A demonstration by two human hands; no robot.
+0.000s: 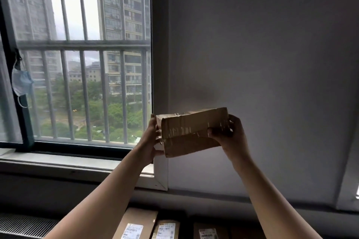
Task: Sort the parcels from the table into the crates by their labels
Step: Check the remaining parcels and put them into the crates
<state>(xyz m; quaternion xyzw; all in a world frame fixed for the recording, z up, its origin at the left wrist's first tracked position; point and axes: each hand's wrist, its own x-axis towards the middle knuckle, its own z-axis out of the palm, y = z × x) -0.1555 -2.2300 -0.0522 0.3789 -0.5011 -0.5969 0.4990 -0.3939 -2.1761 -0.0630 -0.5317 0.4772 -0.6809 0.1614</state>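
Before the grey wall, taped cardboard parcel (pixel 192 132) raised between both hands, left hand (pixel 150 141) gripping its left end, right hand (pixel 231 136) gripping its right end, fingers curled round.

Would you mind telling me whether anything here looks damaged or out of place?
The raised box looks battered: its left end is crumpled and torn, its tape wrinkled. A face mask hangs oddly from the window frame.

Dim backlit room, bright window (pixel 77 54) glare.
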